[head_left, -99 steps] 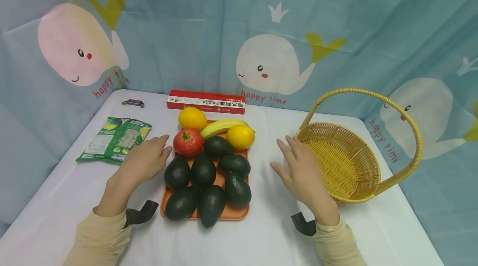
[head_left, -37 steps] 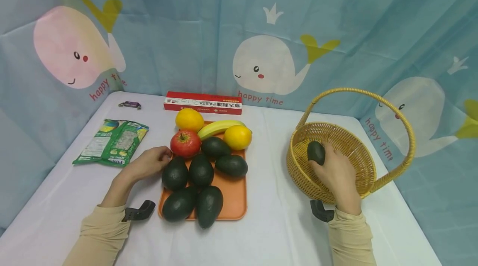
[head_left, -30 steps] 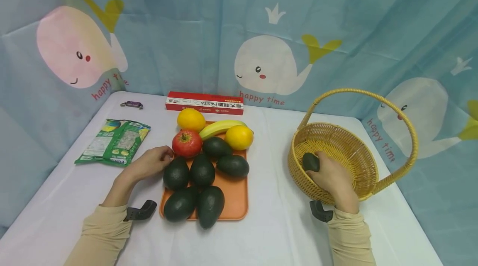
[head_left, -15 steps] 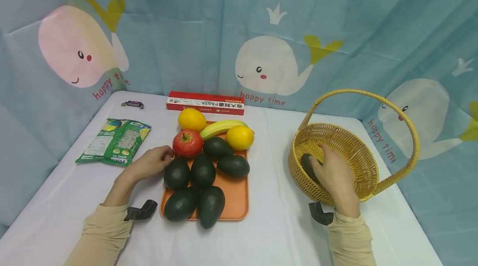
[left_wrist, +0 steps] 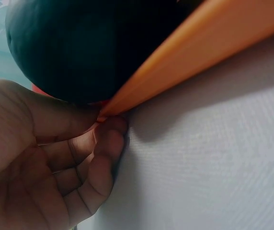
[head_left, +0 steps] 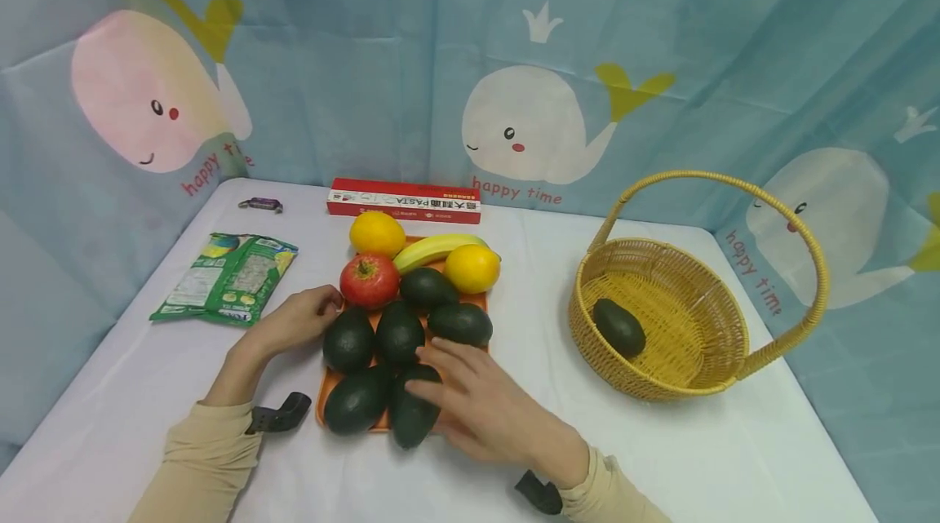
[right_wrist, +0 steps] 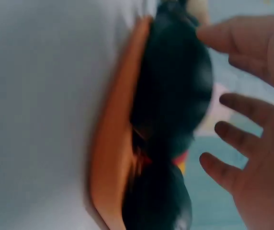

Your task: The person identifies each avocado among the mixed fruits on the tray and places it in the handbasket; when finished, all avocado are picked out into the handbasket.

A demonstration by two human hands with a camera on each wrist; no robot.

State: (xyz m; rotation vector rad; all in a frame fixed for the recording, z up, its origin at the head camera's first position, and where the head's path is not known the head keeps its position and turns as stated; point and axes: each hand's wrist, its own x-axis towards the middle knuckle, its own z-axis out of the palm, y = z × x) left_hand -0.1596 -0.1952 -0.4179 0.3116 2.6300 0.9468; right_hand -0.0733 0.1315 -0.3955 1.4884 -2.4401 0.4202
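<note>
My left hand (head_left: pixel 294 319) pinches the rim of the orange tray (left_wrist: pixel 175 60) between thumb and fingers, as the left wrist view shows. Several dark green avocados lie on the tray. Over its front right part my right hand (head_left: pixel 492 409) reaches with fingers spread, close to the front avocado (head_left: pixel 411 417); in the right wrist view nothing is held. A single avocado (head_left: pixel 620 327) rests inside the yellow wicker basket (head_left: pixel 676 335) on the right. Toward the tray's back are a red pomegranate (head_left: pixel 370 280), a banana (head_left: pixel 436 249) and two yellow lemon-like fruits (head_left: pixel 472 268).
Behind the tray lies a red pasta box (head_left: pixel 404 201). A green snack bag (head_left: pixel 228 277) and a small purple wrapped candy (head_left: pixel 261 203) are at the left. The basket's tall handle (head_left: pixel 815 262) arches over it. A blue curtain hangs behind the white table.
My right hand carried an avocado from the tray into the basket, let it go there and came back left over the tray. My left hand moved onto the tray's edge and stayed.
</note>
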